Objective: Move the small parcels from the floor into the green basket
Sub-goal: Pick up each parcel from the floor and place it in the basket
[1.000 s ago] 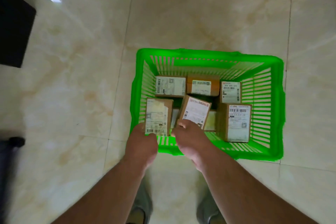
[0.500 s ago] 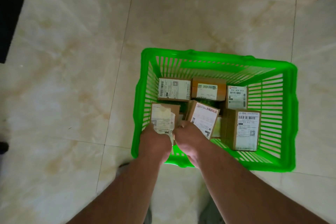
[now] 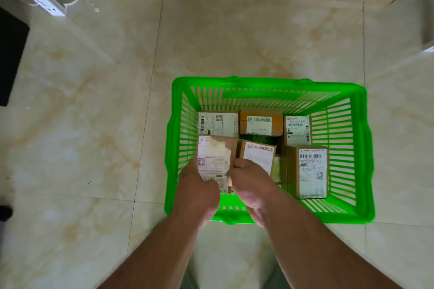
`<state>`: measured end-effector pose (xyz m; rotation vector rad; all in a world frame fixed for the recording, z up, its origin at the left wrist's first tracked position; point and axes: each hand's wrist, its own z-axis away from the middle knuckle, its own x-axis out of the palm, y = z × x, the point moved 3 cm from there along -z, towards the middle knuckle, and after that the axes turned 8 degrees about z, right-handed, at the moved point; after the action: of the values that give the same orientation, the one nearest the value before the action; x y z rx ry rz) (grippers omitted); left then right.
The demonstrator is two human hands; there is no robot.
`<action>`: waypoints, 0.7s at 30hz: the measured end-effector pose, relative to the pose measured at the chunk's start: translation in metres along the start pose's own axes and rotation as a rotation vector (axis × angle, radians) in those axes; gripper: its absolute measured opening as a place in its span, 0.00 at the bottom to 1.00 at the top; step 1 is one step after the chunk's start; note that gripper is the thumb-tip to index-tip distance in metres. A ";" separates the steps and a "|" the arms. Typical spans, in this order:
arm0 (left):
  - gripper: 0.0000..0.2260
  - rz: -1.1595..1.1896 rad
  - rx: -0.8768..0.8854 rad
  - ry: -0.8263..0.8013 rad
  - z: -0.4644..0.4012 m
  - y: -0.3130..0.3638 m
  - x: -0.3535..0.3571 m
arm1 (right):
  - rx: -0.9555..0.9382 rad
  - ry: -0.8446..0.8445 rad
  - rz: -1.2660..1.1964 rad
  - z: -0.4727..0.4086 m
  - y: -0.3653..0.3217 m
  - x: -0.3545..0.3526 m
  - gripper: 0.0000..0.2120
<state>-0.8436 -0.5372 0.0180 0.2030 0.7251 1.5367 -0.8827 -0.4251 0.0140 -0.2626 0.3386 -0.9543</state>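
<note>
Both hands reach down into the green basket (image 3: 361,148) on the tiled floor (image 3: 94,124): the left hand (image 3: 197,192) grips a parcel with a torn label (image 3: 215,159), and the right hand (image 3: 251,185) is curled close beside it against a tilted parcel (image 3: 258,155). Four more labelled parcels (image 3: 307,171) lie inside the basket.

both hands, left hand (image 3: 197,192) and right hand (image 3: 251,185), grip a torn-label parcel (image 3: 215,159) inside the green basket (image 3: 361,148)
</note>
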 end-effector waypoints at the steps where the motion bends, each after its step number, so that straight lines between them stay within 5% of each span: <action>1: 0.26 0.013 0.032 -0.005 0.003 0.009 -0.003 | -0.019 0.005 -0.021 0.006 -0.003 -0.002 0.22; 5: 0.24 -0.061 0.154 -0.005 0.007 0.056 -0.015 | -0.099 0.044 -0.187 0.021 -0.019 -0.008 0.21; 11: 0.26 -0.526 0.328 -0.013 -0.019 0.121 -0.018 | -0.104 0.035 -0.637 0.009 -0.041 -0.001 0.18; 14: 0.26 -0.712 0.366 -0.014 -0.045 0.133 -0.011 | -0.039 0.006 -0.814 -0.012 -0.044 0.006 0.06; 21: 0.22 -0.911 0.419 -0.092 -0.085 0.134 -0.001 | 0.035 -0.125 -0.954 -0.051 -0.032 0.029 0.03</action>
<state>-1.0007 -0.5562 0.0263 0.2101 0.8935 0.5017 -0.9113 -0.4705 -0.0259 -0.4653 0.0613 -1.8695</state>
